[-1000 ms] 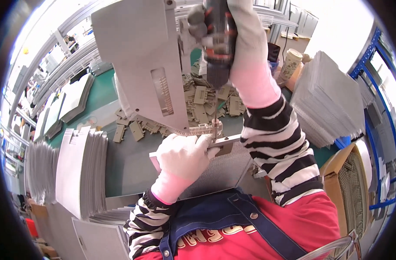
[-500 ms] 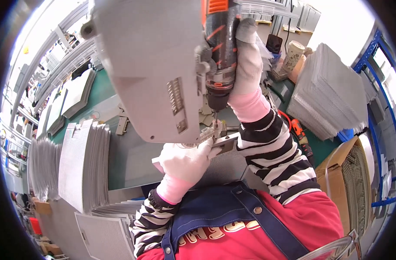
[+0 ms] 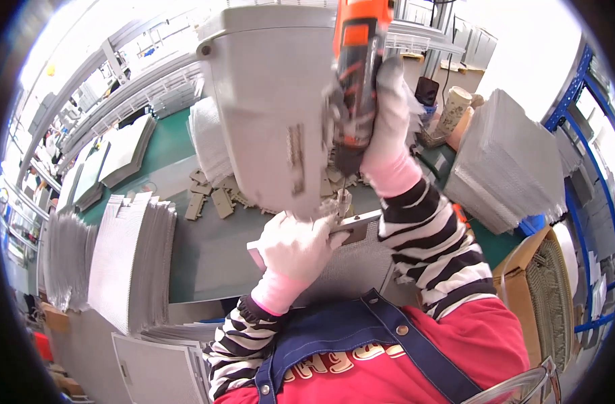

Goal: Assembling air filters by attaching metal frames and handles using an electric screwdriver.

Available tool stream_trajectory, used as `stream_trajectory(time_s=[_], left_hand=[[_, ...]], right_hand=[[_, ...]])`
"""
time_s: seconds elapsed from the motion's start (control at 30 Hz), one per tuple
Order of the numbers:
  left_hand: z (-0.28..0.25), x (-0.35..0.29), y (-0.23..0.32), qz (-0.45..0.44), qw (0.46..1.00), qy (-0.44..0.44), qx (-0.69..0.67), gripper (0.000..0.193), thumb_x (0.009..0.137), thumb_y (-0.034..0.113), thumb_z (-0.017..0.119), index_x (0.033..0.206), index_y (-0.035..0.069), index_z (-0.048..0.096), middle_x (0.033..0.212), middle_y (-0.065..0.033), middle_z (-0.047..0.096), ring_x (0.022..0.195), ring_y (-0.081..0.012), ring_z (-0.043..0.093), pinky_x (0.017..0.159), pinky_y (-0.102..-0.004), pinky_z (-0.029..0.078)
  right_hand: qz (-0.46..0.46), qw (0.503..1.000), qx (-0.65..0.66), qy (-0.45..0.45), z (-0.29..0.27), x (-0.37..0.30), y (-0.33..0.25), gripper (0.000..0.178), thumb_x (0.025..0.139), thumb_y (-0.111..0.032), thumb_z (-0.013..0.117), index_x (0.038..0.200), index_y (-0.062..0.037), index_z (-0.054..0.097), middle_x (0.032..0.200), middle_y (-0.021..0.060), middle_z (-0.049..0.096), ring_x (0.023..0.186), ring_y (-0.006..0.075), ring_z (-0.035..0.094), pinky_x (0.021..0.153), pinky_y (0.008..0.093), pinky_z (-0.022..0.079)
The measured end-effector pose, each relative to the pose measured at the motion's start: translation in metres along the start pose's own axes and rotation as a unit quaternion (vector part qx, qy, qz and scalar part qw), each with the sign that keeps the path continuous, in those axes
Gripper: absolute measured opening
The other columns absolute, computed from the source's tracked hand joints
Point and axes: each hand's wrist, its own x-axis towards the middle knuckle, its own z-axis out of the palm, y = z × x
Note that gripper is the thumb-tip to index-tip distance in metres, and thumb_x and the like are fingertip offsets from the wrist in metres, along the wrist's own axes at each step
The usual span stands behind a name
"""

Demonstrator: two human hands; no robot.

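Note:
My right hand (image 3: 392, 124), in a white glove with a pink cuff, is wrapped round an orange and black power screwdriver (image 3: 358, 87). The tool is joined to the side of a large grey housing (image 3: 274, 101), and its thin bit points down at a small clear nozzle (image 3: 343, 200). Below, my left hand (image 3: 294, 248), gloved alike, is closed on a narrow silvery metal bar (image 3: 363, 219) at the edge of a grey mesh panel (image 3: 351, 259). The bit's tip stands close to the bar beside my left fingers. Whether it touches a screw is too blurred to tell.
Several beige plastic pieces (image 3: 221, 202) lie behind the left hand. Stacks of grey mesh panels stand at left (image 3: 129, 259) and right (image 3: 506, 161). An open cardboard box (image 3: 533, 289) is at lower right, near a blue rack (image 3: 580, 202). A patterned cup (image 3: 454, 108) stands farther back.
The screwdriver and housing have shifted right and look smaller, uncovering more beige pieces. My right hand has moved slightly down with the tool. The left hand and bar sit slightly farther right.

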Motion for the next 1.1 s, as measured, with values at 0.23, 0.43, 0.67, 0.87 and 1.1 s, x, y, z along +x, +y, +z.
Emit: stream_trajectory(time_s=[0.23,0.43,0.67,0.87,1.1], left_hand=[[-0.023,0.02,-0.082,-0.095,0.991,-0.071,-0.057,0.061,0.064,0.026,0.076,0.117,0.006,0.053,0.08,-0.0115,0.062,0.084,-0.0319,0.057,0.077,-0.0382,0.045],[-0.005,-0.094,-0.15,-0.234,0.827,-0.011,-0.511,0.049,0.093,0.026,0.048,0.133,-0.001,0.037,0.12,-0.0126,0.051,0.11,-0.0189,0.048,0.096,-0.031,0.037],[0.027,-0.204,-0.062,-0.477,0.705,0.033,-0.524,0.023,0.083,0.005,0.051,0.104,-0.004,0.053,0.094,-0.0067,0.061,0.086,-0.0125,0.054,0.081,-0.0265,0.042],[-0.011,-0.191,-0.084,-0.442,0.851,0.203,-0.196,0.01,0.084,0.004,0.044,0.08,-0.001,0.052,0.07,-0.0054,0.047,0.066,-0.0155,0.044,0.061,-0.0321,0.04],[-0.211,-0.199,-0.103,-0.543,0.697,0.459,-0.094,0.044,0.095,0.022,0.046,0.127,-0.006,0.04,0.119,-0.0123,0.051,0.106,-0.0219,0.051,0.091,-0.0328,0.041]], right_hand=[[-0.128,0.931,-0.32,0.122,-0.005,0.073,-0.062,0.037,0.089,-0.047,0.053,0.099,-0.0108,0.049,0.077,0.0014,0.056,0.06,0.008,0.055,0.047,0.0195,0.043],[-0.103,0.887,-0.438,0.106,-0.066,0.081,-0.044,0.047,0.089,-0.045,0.052,0.113,-0.0044,0.051,0.089,0.0024,0.061,0.072,0.0075,0.055,0.06,0.0217,0.043],[-0.174,0.798,-0.576,-0.004,-0.175,0.08,-0.058,0.032,0.094,-0.021,0.043,0.119,-0.002,0.049,0.107,0.0116,0.062,0.096,0.0202,0.06,0.085,0.0345,0.047],[-0.255,0.718,-0.607,0.224,-0.321,0.089,-0.02,0.022,0.085,-0.009,0.048,0.102,-0.0019,0.059,0.088,0.005,0.063,0.082,0.0117,0.055,0.077,0.0262,0.044],[-0.141,0.57,-0.809,-0.011,-0.351,0.029,-0.006,0.04,0.08,-0.008,0.05,0.12,-0.0062,0.055,0.105,0.0135,0.063,0.097,0.0238,0.059,0.086,0.037,0.044]])
